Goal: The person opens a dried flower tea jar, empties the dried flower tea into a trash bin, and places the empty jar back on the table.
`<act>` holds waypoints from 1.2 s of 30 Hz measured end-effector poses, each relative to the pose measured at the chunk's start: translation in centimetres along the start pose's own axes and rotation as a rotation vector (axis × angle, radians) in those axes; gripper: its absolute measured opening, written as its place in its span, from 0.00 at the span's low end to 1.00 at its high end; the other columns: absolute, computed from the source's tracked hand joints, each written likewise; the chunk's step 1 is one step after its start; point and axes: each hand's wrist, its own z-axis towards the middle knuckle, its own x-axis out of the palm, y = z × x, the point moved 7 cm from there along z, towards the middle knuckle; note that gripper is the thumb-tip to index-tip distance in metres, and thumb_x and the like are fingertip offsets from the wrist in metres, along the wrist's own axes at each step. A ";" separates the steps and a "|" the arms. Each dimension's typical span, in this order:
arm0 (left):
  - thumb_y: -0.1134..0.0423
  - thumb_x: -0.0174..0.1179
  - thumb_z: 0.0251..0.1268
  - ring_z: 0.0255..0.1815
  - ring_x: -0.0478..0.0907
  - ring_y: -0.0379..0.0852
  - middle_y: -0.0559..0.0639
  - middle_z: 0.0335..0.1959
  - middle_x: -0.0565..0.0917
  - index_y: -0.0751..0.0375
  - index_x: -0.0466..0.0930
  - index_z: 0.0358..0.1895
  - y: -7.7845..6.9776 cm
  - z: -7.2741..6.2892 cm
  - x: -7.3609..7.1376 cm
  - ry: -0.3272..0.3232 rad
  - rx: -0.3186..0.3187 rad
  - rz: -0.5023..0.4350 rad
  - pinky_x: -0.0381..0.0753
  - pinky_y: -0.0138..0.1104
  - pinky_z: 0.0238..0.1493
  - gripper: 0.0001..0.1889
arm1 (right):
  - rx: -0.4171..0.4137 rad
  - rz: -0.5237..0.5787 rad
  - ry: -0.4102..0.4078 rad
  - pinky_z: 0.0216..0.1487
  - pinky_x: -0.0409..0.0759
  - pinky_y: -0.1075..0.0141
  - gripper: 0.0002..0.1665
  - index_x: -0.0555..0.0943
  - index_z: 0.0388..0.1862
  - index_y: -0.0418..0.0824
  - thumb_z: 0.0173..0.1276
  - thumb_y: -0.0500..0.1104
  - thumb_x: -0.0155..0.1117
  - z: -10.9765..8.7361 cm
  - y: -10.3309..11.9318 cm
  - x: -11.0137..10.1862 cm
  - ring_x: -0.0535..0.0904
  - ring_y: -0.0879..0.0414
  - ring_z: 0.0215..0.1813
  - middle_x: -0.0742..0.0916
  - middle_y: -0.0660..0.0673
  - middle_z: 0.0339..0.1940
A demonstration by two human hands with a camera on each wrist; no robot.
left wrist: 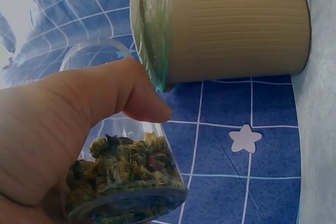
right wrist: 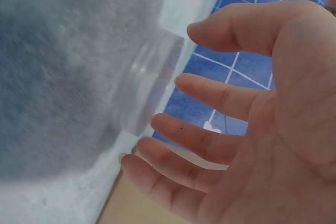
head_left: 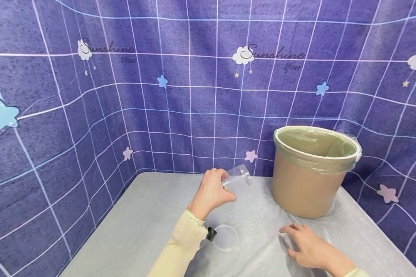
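Observation:
My left hand (head_left: 213, 190) grips a clear plastic cup (head_left: 238, 175), lifted over the grey table and tipped with its mouth toward the right. In the left wrist view, dried yellow-green flower heads (left wrist: 128, 163) with a few dark and reddish bits fill the lower part of that cup. A clear round lid (head_left: 225, 237) lies flat on the table below my left wrist. At the right, my right hand (head_left: 308, 246) is spread with loosely bent fingers over a clear round container (right wrist: 147, 87), partly hidden by the hand in the head view. The fingertips are right at its edge.
A tan bin (head_left: 306, 188) with a pale rim and a green plastic liner stands at the table's back right. The grey cloth-covered table (head_left: 142, 223) meets purple grid-patterned curtains (head_left: 194, 96) at the back and sides.

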 end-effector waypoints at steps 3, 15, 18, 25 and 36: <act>0.56 0.77 0.34 0.45 0.74 0.52 0.51 0.37 0.81 0.60 0.83 0.44 -0.1 0.1 -0.1 -0.016 -0.016 0.006 0.76 0.40 0.47 0.27 | -0.021 -0.021 -0.069 0.51 0.79 0.46 0.30 0.83 0.54 0.43 0.49 0.42 0.79 0.2 0.2 -1.0 0.81 0.44 0.50 0.85 0.48 0.49; 0.55 0.76 0.34 0.43 0.73 0.51 0.50 0.37 0.80 0.59 0.82 0.43 -0.7 0.7 -0.4 -0.070 -0.032 0.005 0.75 0.39 0.46 0.26 | -0.145 -0.091 -0.427 0.48 0.76 0.58 0.28 0.86 0.50 0.43 0.45 0.39 0.77 0.9 1.4 -8.2 0.80 0.53 0.45 0.87 0.53 0.44; 0.55 0.77 0.34 0.43 0.72 0.50 0.49 0.37 0.79 0.58 0.81 0.43 -1.0 0.8 -0.6 -0.086 -0.031 0.004 0.74 0.38 0.46 0.26 | -0.141 -0.103 -0.463 0.49 0.75 0.58 0.29 0.85 0.52 0.42 0.46 0.38 0.77 1.0 1.2 -10.2 0.82 0.52 0.45 0.88 0.51 0.44; 0.56 0.75 0.34 0.42 0.71 0.50 0.51 0.38 0.80 0.59 0.82 0.44 -1.2 0.8 -0.9 -0.123 -0.027 -0.026 0.74 0.39 0.46 0.26 | -0.162 -0.077 -0.558 0.51 0.71 0.60 0.30 0.84 0.54 0.39 0.48 0.34 0.75 1.5 0.7 -14.6 0.82 0.48 0.46 0.89 0.45 0.45; 0.56 0.75 0.33 0.42 0.71 0.51 0.52 0.37 0.80 0.59 0.81 0.43 -1.4 1.0 -1.1 -0.167 -0.034 -0.058 0.73 0.39 0.44 0.26 | -0.120 -0.090 -0.732 0.61 0.63 0.66 0.26 0.84 0.54 0.34 0.52 0.39 0.68 1.3 -1.8 -20.2 0.78 0.36 0.50 0.87 0.35 0.48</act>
